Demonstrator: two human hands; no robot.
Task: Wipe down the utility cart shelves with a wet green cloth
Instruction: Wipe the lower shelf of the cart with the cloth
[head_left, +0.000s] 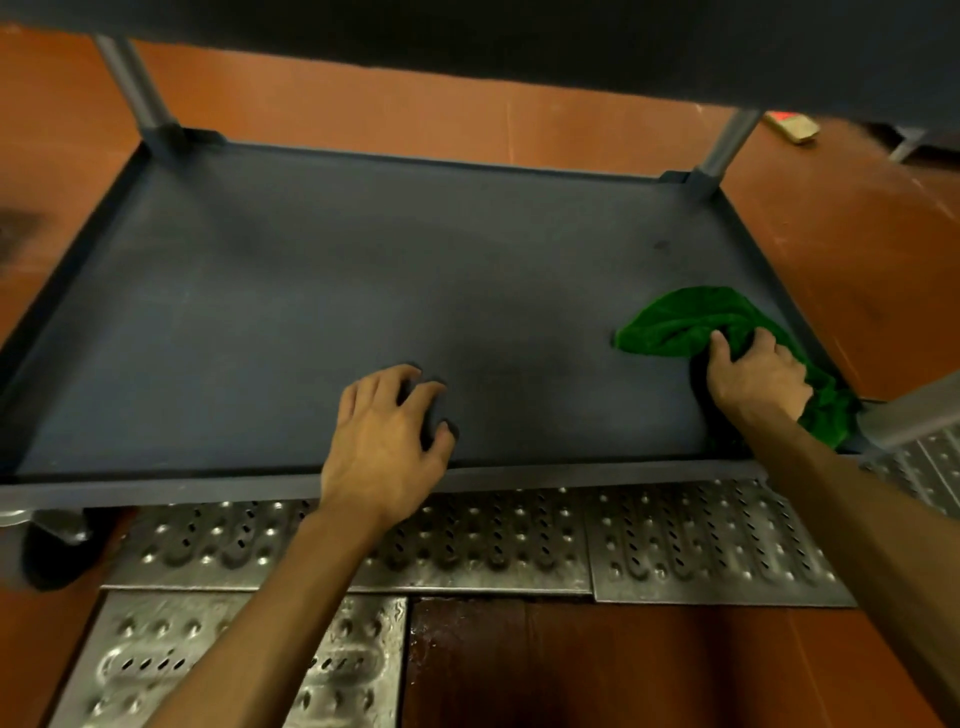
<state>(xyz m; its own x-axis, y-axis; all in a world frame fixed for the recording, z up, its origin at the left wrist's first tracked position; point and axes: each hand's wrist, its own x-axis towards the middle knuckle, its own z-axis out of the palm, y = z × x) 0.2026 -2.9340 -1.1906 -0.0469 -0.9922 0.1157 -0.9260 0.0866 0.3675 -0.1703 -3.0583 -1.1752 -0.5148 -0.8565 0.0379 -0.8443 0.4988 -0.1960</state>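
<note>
1. On the dark slate-grey plastic lower shelf (311, 286) of the utility cart, near its right end, lies the bunched green terry cloth (685, 317). One tail of it trails toward the shelf's near right corner.
2. The right hand (753, 374) grips the cloth from the shelf's near side, its fingers curled into the folds. It holds the cloth down on the shelf floor, close to the right rim.
3. The left hand (384, 431) holds nothing. It rests across the shelf's near rim, about midway along it, with fingers spread and bent and fingertips touching the shelf floor.
4. The two hands are well apart along the shelf's near edge.
5. The shelf is a shallow tray with a raised rim all round, and a small dark smudge (661, 244) shows toward its far right corner.
6. Round grey metal posts rise from the shelf's far left corner (137, 83) and far right corner (727, 145).
7. Above the shelf, the dark underside of an upper shelf (519, 36) spans the top of the view.
8. Below the shelf's near edge lie perforated steel floor grates (519, 540), and a black caster wheel (57, 551) sits under its near left corner.
9. Beyond the shelf's far rim stretches an orange-red floor (363, 104).
</note>
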